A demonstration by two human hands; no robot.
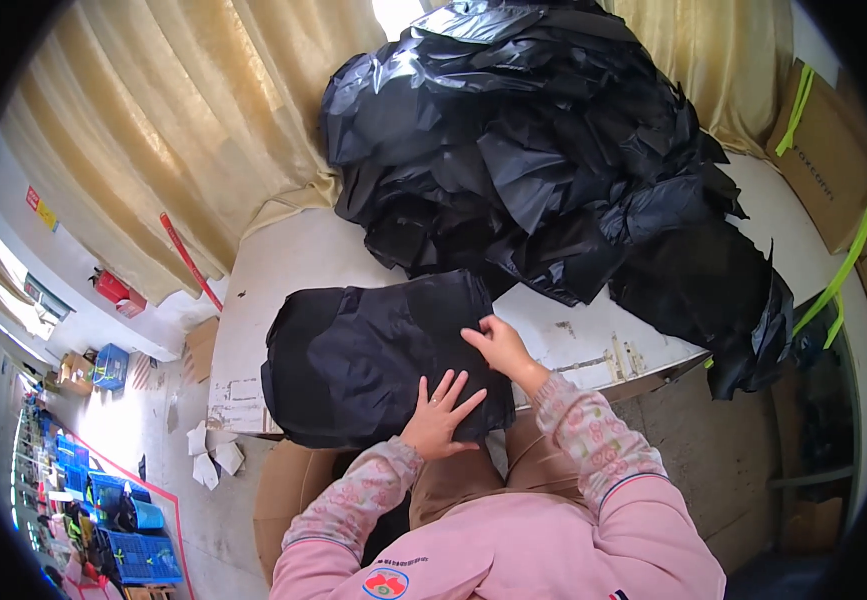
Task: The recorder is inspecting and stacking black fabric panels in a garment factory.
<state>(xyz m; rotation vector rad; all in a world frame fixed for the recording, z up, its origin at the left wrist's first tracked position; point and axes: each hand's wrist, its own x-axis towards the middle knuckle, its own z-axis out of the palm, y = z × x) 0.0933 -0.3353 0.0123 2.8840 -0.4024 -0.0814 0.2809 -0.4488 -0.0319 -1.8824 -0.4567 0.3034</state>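
Stack of black sheets [358,350]: lying flat on the white table [293,240], close in front of the body; near side reaching the table's front edge above the lap; wrinkled across the middle, smoother toward both ends.
Left hand [440,418]: wide, fingers spread, palm down on the near right part of the stack; most of the stack lying to the left of and beyond the fingers; ring [434,401] on one finger.
Right hand [501,348]: narrow, fingers bent and drawn together at the stack's right edge, farther from the body than the left; stack lying just to the left of the fingertips; cannot tell whether pinching a sheet or only touching.
Heap of black sheets [543,140]: beyond the stack, piled high and loose, crumpled, shiny in places; right end drooping over the table edge.
Sleeves [593,430]: patterned, gathered near the wrists, worn with a pink shirt [523,545].
Back of table: pale gold curtain [173,110] hanging behind.
Right side: cardboard box [828,165] with yellow-green straps [858,245].
Left side: red fire extinguisher [110,286] by the wall; paper scraps [218,458] on the floor near the table; blue crates [143,556] farther off, contents too small to tell.
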